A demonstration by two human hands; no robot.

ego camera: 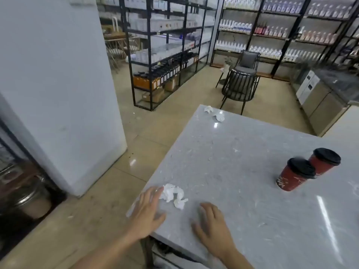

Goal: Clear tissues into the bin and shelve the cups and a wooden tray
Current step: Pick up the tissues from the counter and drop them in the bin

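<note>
A crumpled white tissue [173, 195] lies near the front left corner of the grey stone table [242, 162]. My left hand [147, 212] is spread flat, its fingertips touching the tissue's left edge. My right hand [211, 228] rests open on the table just right of it, holding nothing. More crumpled tissues [215, 113] lie at the table's far corner. Two red paper cups with black lids stand upright at the right, one [295, 174] in front of the other [324, 162]. No wooden tray or bin can be made out.
A white pillar [58, 94] stands left of the table, with a steel pot [33, 199] on a low shelf beyond it. Black metal shelving [165, 51] full of bottles lines the back. Dark chairs [240, 86] stand beyond the table, and a counter [326, 98] runs along the right.
</note>
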